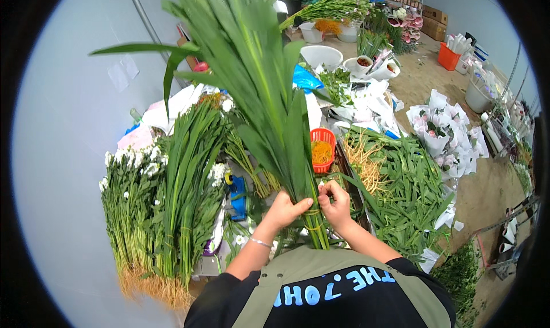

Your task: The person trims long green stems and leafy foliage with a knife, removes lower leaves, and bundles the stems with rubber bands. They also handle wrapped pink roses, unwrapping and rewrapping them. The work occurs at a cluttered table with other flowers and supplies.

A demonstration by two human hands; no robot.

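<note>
"One long green leafy bundle is biggest in hand?"

"Yes, standing in front of the apron, between a heap of cut leaves and white-flowered stems."

"And the hands?"

"Left hand clamped round its stems, thumb across; right hand just beside, thumb and fingertips together, on what I can't tell."

"Smallest?"

"Some thin yellowish band around the stems."

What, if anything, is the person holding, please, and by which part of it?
The left grip holds a tall bundle of long, green, strap-shaped leaves by its lower stems. Whether the right grip holds anything cannot be told.
</note>
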